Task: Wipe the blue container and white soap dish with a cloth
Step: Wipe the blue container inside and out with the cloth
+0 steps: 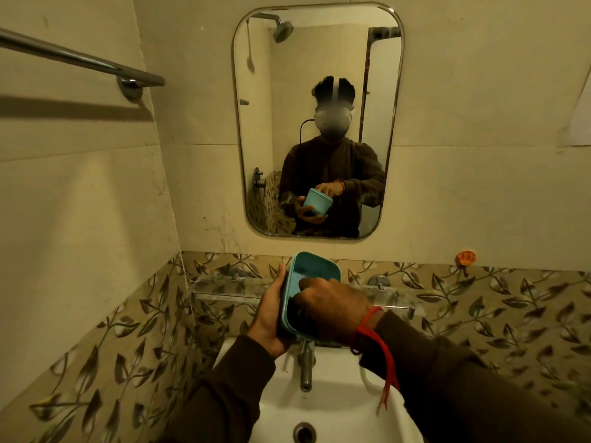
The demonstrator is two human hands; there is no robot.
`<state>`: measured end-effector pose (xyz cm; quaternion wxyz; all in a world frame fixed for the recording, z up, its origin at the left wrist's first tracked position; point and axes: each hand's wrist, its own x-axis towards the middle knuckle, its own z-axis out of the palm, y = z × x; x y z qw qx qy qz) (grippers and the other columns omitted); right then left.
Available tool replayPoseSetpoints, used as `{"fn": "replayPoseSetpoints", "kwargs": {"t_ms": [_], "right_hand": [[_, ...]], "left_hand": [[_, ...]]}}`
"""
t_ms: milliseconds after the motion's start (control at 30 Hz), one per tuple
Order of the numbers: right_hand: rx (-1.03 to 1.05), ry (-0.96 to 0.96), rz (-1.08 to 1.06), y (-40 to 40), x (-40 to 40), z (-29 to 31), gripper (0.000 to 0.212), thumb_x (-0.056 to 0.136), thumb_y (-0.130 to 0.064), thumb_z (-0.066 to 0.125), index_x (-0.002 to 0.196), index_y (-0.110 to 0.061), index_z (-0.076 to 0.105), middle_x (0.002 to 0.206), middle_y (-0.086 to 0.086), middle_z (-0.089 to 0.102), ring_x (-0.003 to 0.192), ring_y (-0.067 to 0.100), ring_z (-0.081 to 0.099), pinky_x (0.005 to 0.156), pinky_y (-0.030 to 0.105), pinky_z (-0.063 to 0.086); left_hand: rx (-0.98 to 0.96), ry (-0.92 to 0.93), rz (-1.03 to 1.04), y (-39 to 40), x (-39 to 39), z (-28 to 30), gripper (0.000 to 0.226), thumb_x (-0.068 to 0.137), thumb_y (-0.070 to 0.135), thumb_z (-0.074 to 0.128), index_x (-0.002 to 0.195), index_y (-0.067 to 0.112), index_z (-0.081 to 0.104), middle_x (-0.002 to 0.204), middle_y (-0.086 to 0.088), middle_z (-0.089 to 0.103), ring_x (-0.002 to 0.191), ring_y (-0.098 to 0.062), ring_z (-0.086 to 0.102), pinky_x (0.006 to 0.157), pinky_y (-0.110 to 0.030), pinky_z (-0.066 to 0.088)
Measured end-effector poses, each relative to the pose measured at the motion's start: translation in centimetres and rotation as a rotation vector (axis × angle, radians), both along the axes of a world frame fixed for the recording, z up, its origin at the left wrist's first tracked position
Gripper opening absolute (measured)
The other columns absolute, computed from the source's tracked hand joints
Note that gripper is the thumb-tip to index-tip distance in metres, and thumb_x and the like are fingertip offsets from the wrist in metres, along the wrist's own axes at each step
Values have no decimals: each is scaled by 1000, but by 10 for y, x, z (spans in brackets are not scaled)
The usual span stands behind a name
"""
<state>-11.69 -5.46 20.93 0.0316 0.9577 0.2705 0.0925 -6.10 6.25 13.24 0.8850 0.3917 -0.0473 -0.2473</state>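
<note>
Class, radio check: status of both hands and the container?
Left hand grips blue container over sink. Right hand reaching inside it; cloth not visible. Nothing in the way.

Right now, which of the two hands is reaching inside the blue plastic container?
The right hand, with the red thread at its wrist, reaches into the blue plastic container; the left hand only grips it from outside.

Left grip (271, 318) cupped, right grip (332, 306) curled.
</note>
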Motion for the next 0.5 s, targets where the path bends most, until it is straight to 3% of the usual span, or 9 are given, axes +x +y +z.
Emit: {"fn": "replayPoseSetpoints", "kwargs": {"t_ms": [167,233,333,500], "right_hand": [[220,227,28,-9,2,5,38,83,-13,65,120,-17,59,115,6,63,106,20,58,91,32,49],[292,180,65,-6,2,2,37,81,-13,68,117,-18,60,114,4,63,106,18,57,91,28,47],[341,58,87,-1,4,-2,34,78,-12,71,110,-17,63,109,4,62,101,18,57,85,21,41],[456,-175,-168,-9,20,8,39,80,-14,68,115,-16,50,115,4,47,101,25,52,82,34,48]], "left_hand": [[-53,23,-55,2,-4,0,73,97,65,45,133,5,65,133,-24,65,117,-37,68,88,-49,59],[-101,46,-57,1,-6,0,72,98,63,48,132,2,66,133,-25,65,116,-38,68,89,-49,59],[-169,97,-31,0,-7,-2,65,97,58,52,126,2,70,120,-26,71,101,-39,74,78,-51,62],[-165,111,-46,-6,-10,0,57,98,59,48,129,13,66,115,-27,73,93,-44,75,73,-56,61]]}}
